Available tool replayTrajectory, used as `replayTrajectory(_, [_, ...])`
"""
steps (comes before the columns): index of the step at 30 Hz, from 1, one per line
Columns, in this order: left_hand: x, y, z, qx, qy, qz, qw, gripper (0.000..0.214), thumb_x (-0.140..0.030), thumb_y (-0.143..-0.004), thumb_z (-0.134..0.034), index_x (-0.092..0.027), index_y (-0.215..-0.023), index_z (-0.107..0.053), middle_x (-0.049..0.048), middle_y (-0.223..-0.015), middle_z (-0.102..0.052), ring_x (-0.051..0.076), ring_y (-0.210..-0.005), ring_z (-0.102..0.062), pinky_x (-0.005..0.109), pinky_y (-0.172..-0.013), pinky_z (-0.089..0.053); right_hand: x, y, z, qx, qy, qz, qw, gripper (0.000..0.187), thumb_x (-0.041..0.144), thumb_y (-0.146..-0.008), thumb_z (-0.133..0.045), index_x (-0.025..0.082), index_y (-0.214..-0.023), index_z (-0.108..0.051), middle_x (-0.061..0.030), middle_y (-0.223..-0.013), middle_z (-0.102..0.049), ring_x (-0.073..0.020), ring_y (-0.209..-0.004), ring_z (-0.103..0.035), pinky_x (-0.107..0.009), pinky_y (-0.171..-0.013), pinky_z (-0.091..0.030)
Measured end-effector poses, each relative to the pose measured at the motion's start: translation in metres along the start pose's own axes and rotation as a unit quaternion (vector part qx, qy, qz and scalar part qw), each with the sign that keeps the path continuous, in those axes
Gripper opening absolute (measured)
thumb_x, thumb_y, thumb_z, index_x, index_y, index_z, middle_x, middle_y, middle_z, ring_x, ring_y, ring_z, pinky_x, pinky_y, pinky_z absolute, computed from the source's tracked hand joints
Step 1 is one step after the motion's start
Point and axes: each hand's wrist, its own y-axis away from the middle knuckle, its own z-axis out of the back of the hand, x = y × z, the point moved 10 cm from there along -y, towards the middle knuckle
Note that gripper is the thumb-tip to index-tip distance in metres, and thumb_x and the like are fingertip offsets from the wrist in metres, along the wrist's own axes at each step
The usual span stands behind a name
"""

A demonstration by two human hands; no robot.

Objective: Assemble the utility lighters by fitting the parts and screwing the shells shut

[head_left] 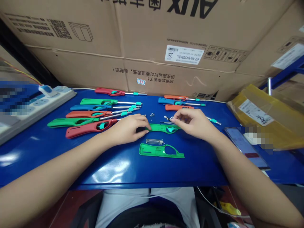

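Note:
The thumb and fingertips of my left hand [129,128] close on the left end of a green lighter casing half [158,127] lying on the table. A teal trigger [171,129] sits in this half. Just above its right end, my right hand [193,123] pinches a small white piece with a thin wire [168,118], probably an igniter. A clear fuel tank [154,141] lies below the casing half. Nearer to me rests the other green casing half [161,151], its hollow side up. Tiny metal screws [152,115] are scattered beyond my hands.
Several long-necked lighters [95,114] lie to the left, and more lighters [179,101] at the back right. A power strip [38,106] runs along the left edge. On the right are a phone [247,148] and a yellow package [263,117]. Cardboard [95,63] walls the back.

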Motion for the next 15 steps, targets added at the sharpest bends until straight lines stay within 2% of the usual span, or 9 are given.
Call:
replayTrajectory(2, [-0.001, 0.001, 0.001, 0.013, -0.016, -0.001, 1.0, 0.018, -0.023, -0.098, -0.058, -0.018, -0.104, -0.074, 0.0066, -0.106, -0.073, 0.022, -0.1, -0.068, 0.036, -0.091, -0.052, 0.005, 0.001, 0.005, 0.003, -0.012, 0.004, 1.0, 0.022, 0.036, -0.092, -0.067, 0.017, -0.079, -0.066, -0.0003, -0.069, -0.066, -0.0103, -0.056, -0.051, -0.025, -0.055, -0.04])
replayTrajectory(3, [-0.002, 0.001, 0.002, 0.016, -0.024, -0.003, 1.0, 0.018, -0.022, -0.098, -0.057, -0.018, -0.105, -0.074, 0.0067, -0.106, -0.073, 0.022, -0.1, -0.068, 0.035, -0.091, -0.052, 0.008, 0.002, 0.002, 0.028, -0.016, 0.008, 0.999, 0.023, 0.037, -0.092, -0.067, 0.017, -0.08, -0.067, -0.0003, -0.069, -0.066, -0.0103, -0.056, -0.052, -0.025, -0.055, -0.04])
replayTrajectory(6, [-0.006, 0.001, 0.002, 0.02, -0.041, -0.014, 0.999, 0.019, -0.021, -0.098, -0.056, -0.018, -0.105, -0.073, 0.0067, -0.104, -0.072, 0.022, -0.099, -0.067, 0.034, -0.089, -0.052, 0.016, 0.007, -0.024, 0.17, -0.004, 0.027, 0.985, 0.026, 0.042, -0.092, -0.069, 0.017, -0.087, -0.072, -0.0012, -0.073, -0.069, -0.0116, -0.061, -0.057, -0.025, -0.058, -0.042])
replayTrajectory(8, [-0.008, 0.001, 0.002, 0.019, -0.05, -0.018, 0.998, 0.019, -0.021, -0.098, -0.055, -0.018, -0.104, -0.073, 0.0068, -0.102, -0.072, 0.022, -0.098, -0.067, 0.034, -0.088, -0.051, 0.018, 0.01, -0.037, 0.221, 0.048, 0.041, 0.973, 0.027, 0.042, -0.097, -0.064, 0.017, -0.093, -0.074, -0.0033, -0.081, -0.072, -0.0129, -0.068, -0.061, -0.025, -0.063, -0.044])
replayTrajectory(11, [-0.014, 0.001, 0.005, 0.002, -0.071, -0.031, 0.997, 0.021, -0.023, -0.1, -0.053, -0.017, -0.103, -0.073, 0.0075, -0.102, -0.072, 0.022, -0.096, -0.066, 0.034, -0.087, -0.051, 0.014, 0.004, -0.035, 0.188, 0.159, 0.039, 0.968, 0.022, 0.026, -0.101, -0.052, 0.015, -0.096, -0.071, -0.0076, -0.095, -0.072, -0.0161, -0.081, -0.062, -0.028, -0.07, -0.042])
replayTrajectory(15, [-0.027, 0.002, 0.006, -0.011, -0.082, -0.063, 0.995, 0.022, -0.025, -0.102, -0.052, -0.016, -0.101, -0.073, 0.0071, -0.101, -0.071, 0.021, -0.095, -0.065, 0.034, -0.089, -0.051, 0.007, 0.001, -0.039, 0.201, 0.206, 0.024, 0.957, 0.01, 0.025, -0.092, -0.065, 0.016, -0.093, -0.068, -0.0092, -0.098, -0.071, -0.0182, -0.076, -0.057, -0.029, -0.061, -0.033])
